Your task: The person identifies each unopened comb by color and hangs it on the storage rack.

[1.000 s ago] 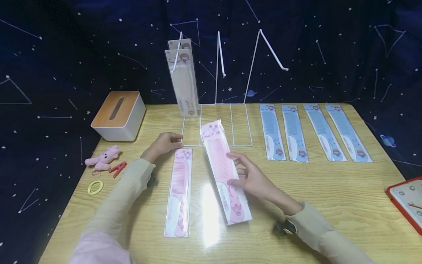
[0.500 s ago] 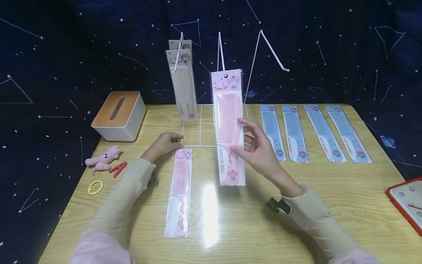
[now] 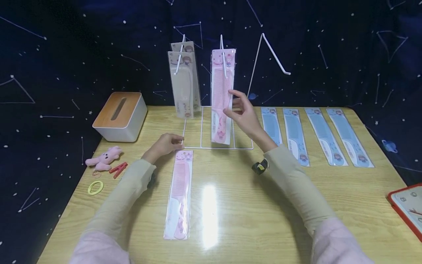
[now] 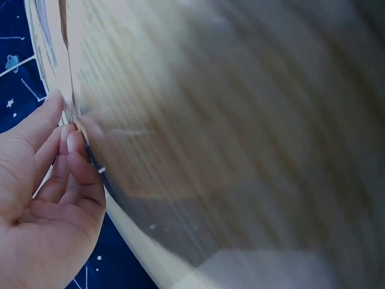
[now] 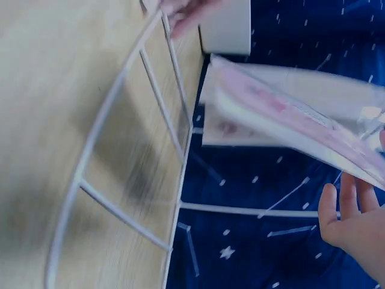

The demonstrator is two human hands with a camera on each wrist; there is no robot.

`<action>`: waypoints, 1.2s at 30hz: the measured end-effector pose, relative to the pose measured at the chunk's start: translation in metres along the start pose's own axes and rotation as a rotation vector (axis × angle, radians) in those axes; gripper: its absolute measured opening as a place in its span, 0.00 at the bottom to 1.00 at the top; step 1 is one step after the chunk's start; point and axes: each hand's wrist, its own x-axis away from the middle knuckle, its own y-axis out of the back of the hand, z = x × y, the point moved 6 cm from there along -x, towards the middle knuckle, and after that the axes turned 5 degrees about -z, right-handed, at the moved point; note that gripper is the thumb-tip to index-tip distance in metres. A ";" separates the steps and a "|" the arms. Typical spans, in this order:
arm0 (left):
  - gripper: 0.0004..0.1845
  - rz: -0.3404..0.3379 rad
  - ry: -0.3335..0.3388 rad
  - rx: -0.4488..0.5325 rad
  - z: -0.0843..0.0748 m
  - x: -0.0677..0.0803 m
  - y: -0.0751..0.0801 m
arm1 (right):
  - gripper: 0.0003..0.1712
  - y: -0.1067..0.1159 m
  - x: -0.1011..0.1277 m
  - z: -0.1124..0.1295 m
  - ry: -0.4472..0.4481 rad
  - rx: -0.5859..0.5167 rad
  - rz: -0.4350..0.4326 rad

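My right hand [image 3: 245, 119] grips the edge of a packaged pink comb [image 3: 219, 126], thumb in front and fingers at the far side. The pack stands upright at the middle hook [image 3: 224, 66] of a white wire display rack [image 3: 217, 148], the hook's tip showing in front of the card. In the right wrist view the pink pack [image 5: 289, 117] looks slanted beside beige packs. At the rack's front left corner my left hand [image 3: 163, 146] pinches the base wire. Another packaged pink comb [image 3: 179, 194] lies on the table just below that hand.
Two beige comb packs [image 3: 181, 88] hang on the left hook. Several blue comb packs [image 3: 324, 135] lie at the right. Leftward are a tissue box [image 3: 120, 117], a pink plush toy [image 3: 104, 158], a red clip [image 3: 118, 169] and a yellow ring [image 3: 95, 187]. A red-framed board [image 3: 408, 207] sits far right.
The right hand has raised the pink comb pack from above the table, turned it upright and carried it back onto the middle hook. My left hand stays at the rack's corner.
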 end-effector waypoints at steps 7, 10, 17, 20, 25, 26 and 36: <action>0.24 0.035 0.001 0.014 -0.001 0.003 -0.008 | 0.31 0.008 -0.016 -0.031 -0.135 0.106 -0.028; 0.24 0.032 0.002 0.014 -0.001 0.003 -0.009 | 0.32 0.010 -0.013 -0.041 -0.180 0.131 -0.027; 0.25 0.033 0.005 0.013 -0.001 0.002 -0.008 | 0.31 0.004 0.010 -0.049 -0.238 0.163 -0.049; 0.25 0.032 0.012 0.011 -0.001 0.002 -0.007 | 0.31 -0.011 0.035 -0.050 -0.315 0.225 0.002; 0.25 0.022 0.006 -0.005 0.000 0.004 -0.003 | 0.34 -0.052 0.088 -0.053 -0.474 0.302 0.247; 0.25 0.019 0.005 -0.007 0.000 0.004 -0.002 | 0.34 -0.060 0.097 -0.053 -0.492 0.315 0.301; 0.25 0.005 -0.016 -0.006 -0.001 0.002 0.002 | 0.46 -0.127 0.138 -0.052 -0.368 0.603 0.638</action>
